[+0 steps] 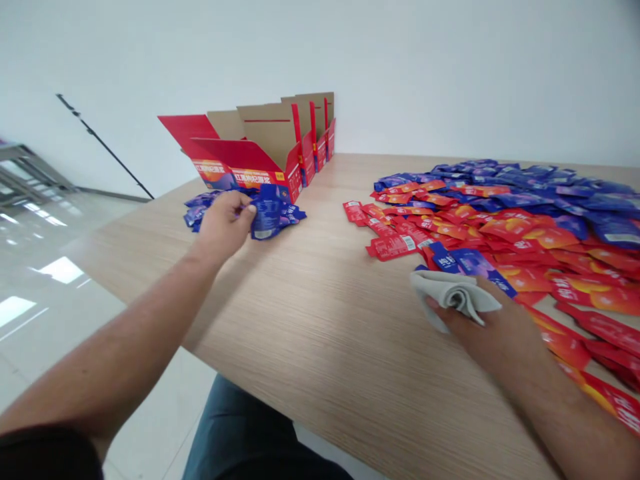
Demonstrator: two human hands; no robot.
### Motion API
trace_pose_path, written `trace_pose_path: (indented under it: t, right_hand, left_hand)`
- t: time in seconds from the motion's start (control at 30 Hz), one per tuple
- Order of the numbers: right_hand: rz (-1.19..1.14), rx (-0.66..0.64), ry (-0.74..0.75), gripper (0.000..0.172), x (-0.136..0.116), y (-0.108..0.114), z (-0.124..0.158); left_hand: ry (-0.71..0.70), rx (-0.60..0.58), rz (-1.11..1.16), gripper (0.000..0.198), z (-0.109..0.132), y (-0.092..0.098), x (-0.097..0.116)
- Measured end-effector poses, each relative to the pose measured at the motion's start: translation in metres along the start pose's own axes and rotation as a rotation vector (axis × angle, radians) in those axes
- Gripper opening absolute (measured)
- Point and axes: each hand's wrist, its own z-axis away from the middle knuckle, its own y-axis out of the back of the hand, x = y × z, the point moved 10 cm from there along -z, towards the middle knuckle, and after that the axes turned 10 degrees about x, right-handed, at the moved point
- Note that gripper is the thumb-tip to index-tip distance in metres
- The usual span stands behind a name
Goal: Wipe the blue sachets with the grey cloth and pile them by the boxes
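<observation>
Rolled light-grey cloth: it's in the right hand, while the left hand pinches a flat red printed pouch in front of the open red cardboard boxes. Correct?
Not red: in the head view, the left hand pinches a flat blue printed pouch, in front of the open red cardboard boxes. The rolled light-grey cloth is in the right hand, as you say.

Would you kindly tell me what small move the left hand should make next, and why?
Probably release the blue pouch: the left hand pinches it beside other blue pouches in front of the open red box, while the right hand holds a grey cloth.
</observation>
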Motion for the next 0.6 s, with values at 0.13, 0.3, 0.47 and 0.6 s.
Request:
trace_pose_path:
  t: [0.13,0.3,0.47,0.6]
  right_hand:
    - [-0.012,-0.062,-0.046,0.025,0.005,-0.008,0.003]
    - [-0.021,-0.096,-0.011,0.023,0.002,-0.011,0.005]
    - [-0.027,-0.131,0.060,0.019,-0.007,-0.014,0.005]
    - [-0.024,-0.153,0.080,0.020,-0.009,-0.016,0.007]
  left_hand:
    - [-0.141,0.235,-0.013,0.010,-0.032,0.046,-0.022]
    - [-0.092,0.154,-0.119,0.012,-0.058,0.031,-0.054]
    - [-0.024,0.003,-0.108,0.008,-0.067,-0.011,-0.093]
    - [0.019,0.022,-0.024,0.008,-0.071,-0.022,-0.114]
